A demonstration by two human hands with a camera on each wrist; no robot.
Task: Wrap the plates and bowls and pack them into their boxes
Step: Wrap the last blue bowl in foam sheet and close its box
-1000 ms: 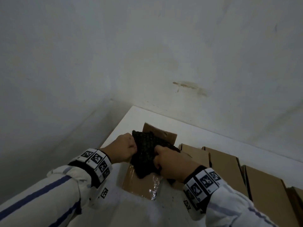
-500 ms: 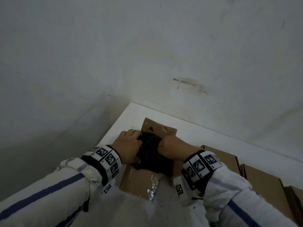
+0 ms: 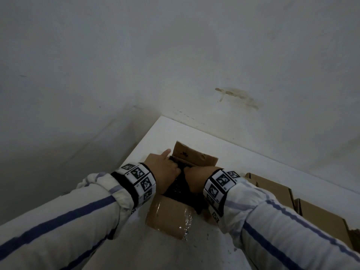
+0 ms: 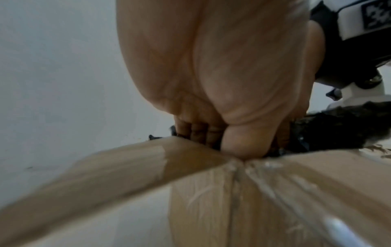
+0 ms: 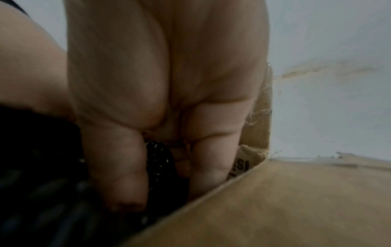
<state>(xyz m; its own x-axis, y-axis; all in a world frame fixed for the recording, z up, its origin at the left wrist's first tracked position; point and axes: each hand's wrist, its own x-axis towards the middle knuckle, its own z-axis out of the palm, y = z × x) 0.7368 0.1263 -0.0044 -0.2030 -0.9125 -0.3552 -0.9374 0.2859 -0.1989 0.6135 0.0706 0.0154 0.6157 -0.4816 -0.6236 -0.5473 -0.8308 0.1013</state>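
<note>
Pinching the black wrapped bundle (image 3: pixel 178 189) between them, left hand (image 3: pixel 162 173) and right hand (image 3: pixel 196 179) pressed it down into the cardboard box (image 3: pixel 169 218) beneath their curled fingers.

Mouth of the open cardboard box (image 3: pixel 167 217) filled by a black bubble-wrapped bundle (image 3: pixel 178 187), left hand (image 3: pixel 162 172) and right hand (image 3: pixel 196 177); no gap beside them. Back flap (image 3: pixel 191 153) upright behind. Flattened boxes (image 3: pixel 319 217) crowding the right. Bare white tabletop (image 3: pixel 253 160) toward the wall.

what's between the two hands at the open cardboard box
The black bubble-wrapped bundle sits between the left hand and right hand, part-way into the open brown cardboard box, shown in the head view.
</note>
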